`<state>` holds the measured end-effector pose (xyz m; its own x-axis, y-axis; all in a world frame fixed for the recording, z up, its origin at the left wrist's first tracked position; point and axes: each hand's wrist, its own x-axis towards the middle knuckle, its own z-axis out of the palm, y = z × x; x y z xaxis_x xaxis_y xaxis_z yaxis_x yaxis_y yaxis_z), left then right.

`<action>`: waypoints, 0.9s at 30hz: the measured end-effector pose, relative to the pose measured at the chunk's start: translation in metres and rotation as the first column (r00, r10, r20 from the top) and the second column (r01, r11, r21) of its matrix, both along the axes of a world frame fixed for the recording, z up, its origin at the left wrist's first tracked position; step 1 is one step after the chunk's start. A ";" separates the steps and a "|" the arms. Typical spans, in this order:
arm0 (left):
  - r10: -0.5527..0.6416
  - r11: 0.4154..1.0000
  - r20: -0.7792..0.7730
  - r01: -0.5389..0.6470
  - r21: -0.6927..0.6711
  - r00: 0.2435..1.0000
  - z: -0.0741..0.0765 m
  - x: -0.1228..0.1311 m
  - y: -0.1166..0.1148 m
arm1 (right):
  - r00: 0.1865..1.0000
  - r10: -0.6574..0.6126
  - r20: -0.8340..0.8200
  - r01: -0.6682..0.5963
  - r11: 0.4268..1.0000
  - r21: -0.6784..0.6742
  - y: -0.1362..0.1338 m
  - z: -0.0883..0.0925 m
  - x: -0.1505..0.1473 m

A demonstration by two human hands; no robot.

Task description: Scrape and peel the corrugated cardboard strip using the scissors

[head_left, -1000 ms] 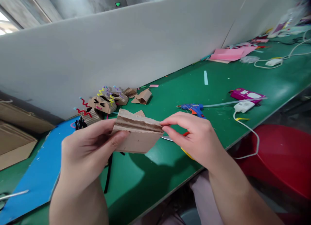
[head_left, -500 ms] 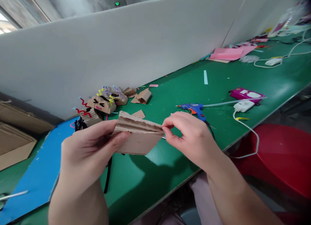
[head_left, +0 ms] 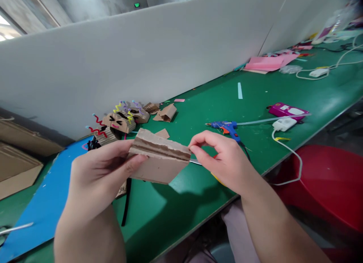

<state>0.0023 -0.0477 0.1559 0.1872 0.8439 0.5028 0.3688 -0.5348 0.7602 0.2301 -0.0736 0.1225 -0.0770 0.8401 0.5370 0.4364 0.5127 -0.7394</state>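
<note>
Cardboard piece: a flat tan block (head_left: 161, 170) at the centre of the frame, raised in front of the green table (head_left: 204, 100); a darker brown band with ragged pale borders runs along its upper side.
Left hand: at lower left (head_left: 99, 176), thumb in front and fingers behind, clamped on the block's left end.
Right hand: right of centre (head_left: 222, 159), thumb and forefinger pinched together on the block's right corner.
Metal blade: a short length (head_left: 195, 162) visible between block and right hand, the rest hidden.
Glue gun: blue with an orange trigger (head_left: 221, 125), lying beyond the right hand, nozzle toward the left of the frame.
Magenta case: right of the frame (head_left: 283, 108), just beside a white adapter (head_left: 285, 124).
Cardboard figure: left of centre (head_left: 113, 122), with 2 black eye marks and a pink mouth.
Blue board: lower left (head_left: 39, 206).
Black strip: below the block (head_left: 126, 204), near the left wrist.
Red stool: lower right (head_left: 326, 183).
</note>
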 end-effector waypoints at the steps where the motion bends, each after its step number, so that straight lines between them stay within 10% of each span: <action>1: -0.003 1.000 0.044 0.004 -0.026 0.999 -0.001 0.000 0.002 | 1.000 -0.018 -0.013 0.018 1.000 0.010 0.000 0.001 0.001; 7: 0.009 0.950 0.216 0.059 -0.307 0.976 -0.011 -0.011 0.001 | 0.952 -0.106 0.289 0.121 0.992 -0.034 -0.011 -0.023 0.025; 17: 0.369 0.797 0.395 -0.068 -0.600 0.841 -0.025 -0.026 -0.078 | 0.578 0.072 0.813 0.145 0.971 -0.189 -0.025 -0.094 0.067; 23: 0.426 0.860 0.390 -0.231 -0.456 0.816 -0.030 -0.036 -0.113 | 0.562 0.108 0.820 0.141 0.964 -0.224 -0.008 -0.094 0.060; 27: 0.486 0.847 0.390 -0.311 -0.431 0.782 -0.033 -0.039 -0.128 | 0.725 0.158 0.670 0.090 0.943 -0.320 -0.027 -0.078 0.064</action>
